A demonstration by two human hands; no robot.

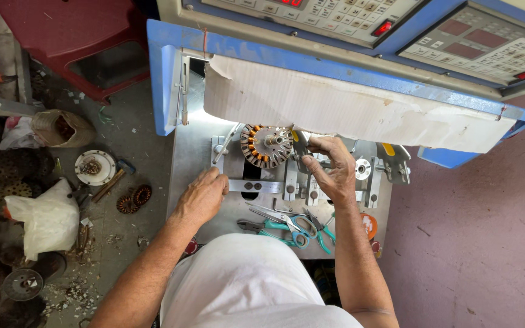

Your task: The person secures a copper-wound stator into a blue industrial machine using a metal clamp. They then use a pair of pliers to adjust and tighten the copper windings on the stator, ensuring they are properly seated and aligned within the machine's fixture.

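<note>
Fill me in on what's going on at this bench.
A person sits at a metal worktable under a blue machine. A stator with copper coils sits on a spindle in the fixture. The right hand is up beside the stator, fingers on a metal part of the fixture. The left hand rests flat on the table by a steel bar. Scissors and pliers lie near the table's front edge. More wound stators lie on the floor to the left.

Both hands (205, 194) (332, 167) forward, fingers curled
</note>
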